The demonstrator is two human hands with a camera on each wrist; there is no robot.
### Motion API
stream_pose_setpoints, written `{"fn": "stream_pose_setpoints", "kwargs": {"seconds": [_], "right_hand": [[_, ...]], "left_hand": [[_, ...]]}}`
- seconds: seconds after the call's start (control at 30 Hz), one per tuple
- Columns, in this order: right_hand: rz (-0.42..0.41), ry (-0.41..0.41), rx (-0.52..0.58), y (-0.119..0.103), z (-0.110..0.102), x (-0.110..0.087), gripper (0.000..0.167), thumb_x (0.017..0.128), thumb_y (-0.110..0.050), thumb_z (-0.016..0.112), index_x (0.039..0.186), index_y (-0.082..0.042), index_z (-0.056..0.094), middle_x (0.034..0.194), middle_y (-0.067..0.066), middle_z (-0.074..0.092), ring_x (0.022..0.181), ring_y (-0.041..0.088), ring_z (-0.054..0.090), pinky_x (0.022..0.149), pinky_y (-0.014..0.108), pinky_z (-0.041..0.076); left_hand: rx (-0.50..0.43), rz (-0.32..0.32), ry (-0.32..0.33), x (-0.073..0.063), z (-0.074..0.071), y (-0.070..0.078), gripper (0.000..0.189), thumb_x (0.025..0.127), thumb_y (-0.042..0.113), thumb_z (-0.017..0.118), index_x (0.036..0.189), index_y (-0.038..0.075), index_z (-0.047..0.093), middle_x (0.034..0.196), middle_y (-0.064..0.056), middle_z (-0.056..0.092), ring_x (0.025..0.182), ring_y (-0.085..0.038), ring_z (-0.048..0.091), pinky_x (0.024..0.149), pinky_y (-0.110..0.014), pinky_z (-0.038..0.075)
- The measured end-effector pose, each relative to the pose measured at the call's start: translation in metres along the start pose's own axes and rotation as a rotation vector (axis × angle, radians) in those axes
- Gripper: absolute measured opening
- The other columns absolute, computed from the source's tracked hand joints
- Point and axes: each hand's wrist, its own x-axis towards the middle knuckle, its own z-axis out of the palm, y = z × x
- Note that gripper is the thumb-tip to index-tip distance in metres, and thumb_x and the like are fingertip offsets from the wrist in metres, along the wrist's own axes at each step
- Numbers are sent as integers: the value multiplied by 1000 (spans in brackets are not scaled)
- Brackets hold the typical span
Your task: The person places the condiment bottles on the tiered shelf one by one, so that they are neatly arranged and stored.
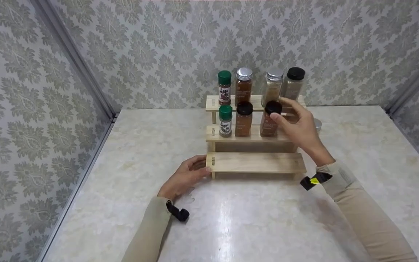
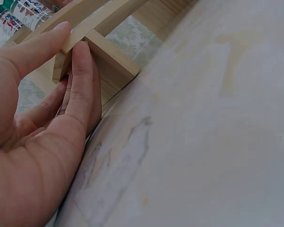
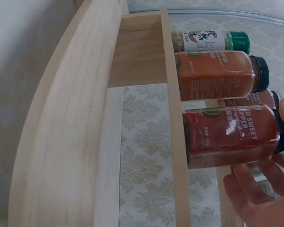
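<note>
A three-step wooden rack point(image 1: 256, 162) stands on the table with spice jars on its upper two steps. My right hand point(image 1: 301, 129) holds a black-capped jar of red spice point(image 1: 268, 124) on the middle step, thumb and fingers about its cap; the label in the right wrist view reads "sweet pepper". To its left on that step are a black-capped orange-brown jar point(image 1: 244, 122) and a small green-capped bottle point(image 1: 225, 123). My left hand point(image 1: 184, 177) grips the left end of the lowest step, its thumb and fingers around the board's corner point(image 2: 61, 64).
The top step bears a green-capped bottle point(image 1: 224, 89), two silver-capped jars point(image 1: 244, 85) and a black-capped jar point(image 1: 295, 82). A silver lid point(image 1: 318, 123) shows behind my right hand, right of the rack. Patterned walls point(image 1: 180, 54) enclose the table's back and sides.
</note>
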Motion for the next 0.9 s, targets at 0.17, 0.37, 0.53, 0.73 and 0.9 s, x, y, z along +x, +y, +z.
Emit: {"fn": "stream_pose_setpoints", "kwargs": {"seconds": [0.17, 0.37, 0.53, 0.73, 0.9], "right_hand": [[-25, 21, -9, -4, -13, 1, 48, 102, -13, 75, 147, -4, 62, 139, 13, 69, 119, 16, 69, 102, 21, 55], [-48, 56, -41, -4, -31, 0, 45, 103, -12, 73, 147, -6, 63, 140, 12, 69, 125, 28, 67, 105, 22, 53], [-49, 67, -89, 1, -47, -2, 45, 104, -14, 72, 148, -9, 63, 143, 12, 67, 127, 28, 65, 106, 22, 52], [-29, 91, -158, 17, -66, -4, 46, 103, -19, 74, 148, -13, 64, 143, 12, 67, 124, 17, 66, 107, 24, 53], [-1, 115, -205, 39, -81, -5, 47, 103, -20, 74, 148, -11, 64, 143, 16, 67, 121, 11, 66, 106, 26, 54]], "left_hand": [[-27, -11, 0, 0, 0, 0, 65, 99, 16, 78, 157, 8, 49, 158, -14, 53, 144, -27, 53, 114, -38, 53], [-11, -18, -1, 1, 0, -1, 66, 99, 18, 79, 157, 8, 48, 159, -14, 52, 143, -28, 55, 114, -38, 53], [-8, -11, -1, 1, -2, -1, 66, 99, 18, 79, 157, 9, 49, 158, -14, 53, 142, -28, 56, 112, -37, 55], [-4, -5, -12, 1, -2, -1, 67, 99, 21, 79, 157, 9, 48, 159, -15, 52, 141, -28, 56, 112, -37, 55], [-4, -13, -3, 2, -1, -1, 67, 99, 20, 79, 157, 8, 48, 159, -14, 52, 142, -28, 55, 112, -37, 54]]}}
